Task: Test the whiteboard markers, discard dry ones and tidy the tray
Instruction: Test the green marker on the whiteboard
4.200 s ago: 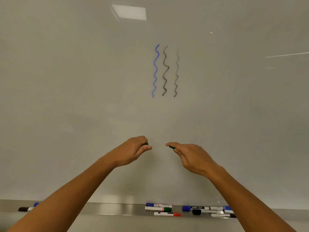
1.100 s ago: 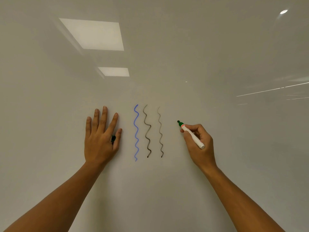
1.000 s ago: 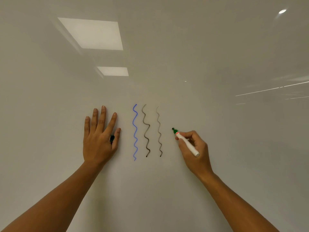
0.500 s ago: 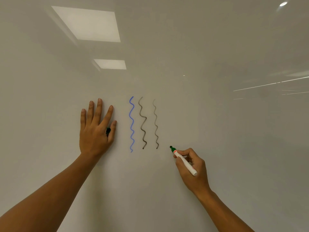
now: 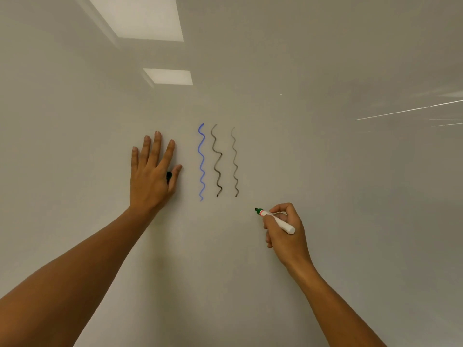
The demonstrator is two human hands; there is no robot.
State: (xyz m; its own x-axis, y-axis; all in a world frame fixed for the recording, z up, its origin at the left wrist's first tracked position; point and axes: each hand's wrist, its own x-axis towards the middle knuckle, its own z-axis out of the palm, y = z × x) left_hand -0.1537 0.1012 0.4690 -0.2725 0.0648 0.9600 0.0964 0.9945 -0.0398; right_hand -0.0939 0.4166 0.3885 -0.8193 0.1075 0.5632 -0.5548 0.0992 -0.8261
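Note:
My right hand grips an uncapped green whiteboard marker, white-bodied, with its tip at the whiteboard just below and right of three wavy test lines. Those lines are one blue, one dark and one fainter grey. No green line shows on the board around the tip. My left hand lies flat on the board left of the lines, fingers straight, with the dark marker cap pinched between thumb and forefinger.
The glossy board fills the whole view and reflects two ceiling light panels at upper left. The marker tray is out of view below.
My right hand has drawn the green marker down the board, from beside the tops of the lines to below them, leaving no visible green trace. My left hand stays flat with the cap.

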